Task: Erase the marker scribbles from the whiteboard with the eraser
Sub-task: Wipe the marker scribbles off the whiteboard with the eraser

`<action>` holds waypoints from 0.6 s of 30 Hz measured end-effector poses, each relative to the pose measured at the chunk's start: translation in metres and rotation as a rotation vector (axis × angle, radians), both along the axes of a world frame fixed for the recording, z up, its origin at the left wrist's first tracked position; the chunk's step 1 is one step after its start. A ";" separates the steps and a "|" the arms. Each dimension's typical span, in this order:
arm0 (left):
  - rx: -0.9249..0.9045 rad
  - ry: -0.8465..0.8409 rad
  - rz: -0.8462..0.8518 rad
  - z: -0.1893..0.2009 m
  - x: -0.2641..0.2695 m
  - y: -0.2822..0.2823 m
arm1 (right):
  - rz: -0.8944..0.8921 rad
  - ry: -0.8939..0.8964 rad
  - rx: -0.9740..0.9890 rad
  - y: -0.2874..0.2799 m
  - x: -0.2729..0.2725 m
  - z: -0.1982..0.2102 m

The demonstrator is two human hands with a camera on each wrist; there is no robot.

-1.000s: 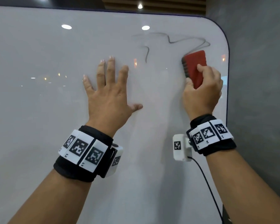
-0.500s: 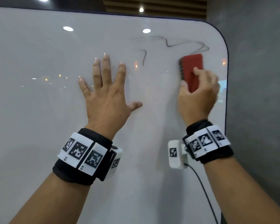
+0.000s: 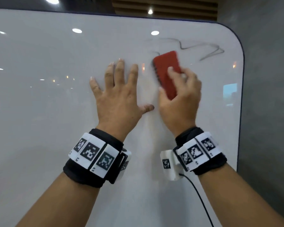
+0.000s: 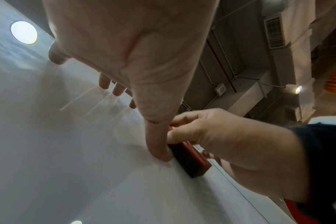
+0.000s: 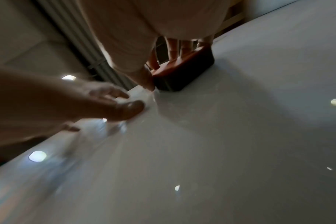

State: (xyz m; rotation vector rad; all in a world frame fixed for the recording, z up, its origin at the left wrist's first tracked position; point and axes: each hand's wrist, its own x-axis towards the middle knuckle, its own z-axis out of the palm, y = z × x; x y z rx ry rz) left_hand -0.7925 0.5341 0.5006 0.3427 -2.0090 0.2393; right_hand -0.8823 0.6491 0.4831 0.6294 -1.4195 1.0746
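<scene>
A white whiteboard (image 3: 56, 112) stands upright in front of me. A thin dark marker scribble (image 3: 202, 48) wanders across its upper right. My right hand (image 3: 179, 95) grips a red eraser (image 3: 166, 69) with a dark felt side and holds it flat against the board, just left of and below the scribble. The eraser (image 4: 190, 160) shows again in the left wrist view, and the eraser (image 5: 182, 71) under curled fingers in the right wrist view. My left hand (image 3: 118, 95) lies flat on the board with fingers spread, its thumb close to the right hand.
The board's rounded right edge (image 3: 241, 95) meets a grey wall (image 3: 267, 112). Ceiling lights reflect in the glossy surface. A black cable (image 3: 198, 197) hangs from the right wrist camera.
My right hand has swept the eraser left, from near the right edge to beside my left hand. The short curl of marker left of the scribble is now mostly covered or wiped.
</scene>
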 end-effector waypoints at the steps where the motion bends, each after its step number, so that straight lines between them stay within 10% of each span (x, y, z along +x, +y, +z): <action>1: -0.008 0.018 -0.008 0.001 0.000 0.000 | -0.002 0.039 0.084 -0.005 0.003 -0.006; 10: -0.024 -0.039 0.025 0.005 0.001 -0.002 | -0.003 -0.061 -0.078 0.014 -0.013 0.024; 18: -0.001 -0.079 -0.032 0.010 0.001 -0.004 | -0.056 0.088 0.180 0.012 -0.005 0.016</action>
